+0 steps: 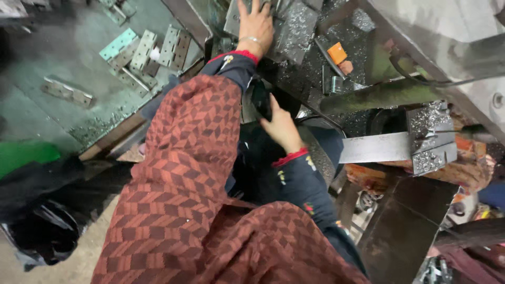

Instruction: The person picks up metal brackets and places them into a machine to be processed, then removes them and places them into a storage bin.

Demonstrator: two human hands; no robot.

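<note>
Two hands show: the left hand (256, 23) lies flat on a grey metal plate (294, 26) at the far middle, and the right hand (281, 126) reaches into a dark gap nearer in. One thin bangle (251, 39) circles the left wrist. On the green surface (68, 58) at the far left lie about six metal hinges (142, 50): five bunched together and one hinge (68, 92) alone, further left. One orange block (337, 52) sits among the metal shavings at the far right. One flat steel bar (373, 147) juts out on the right. One black bag (39, 231) lies at the near left.
</note>
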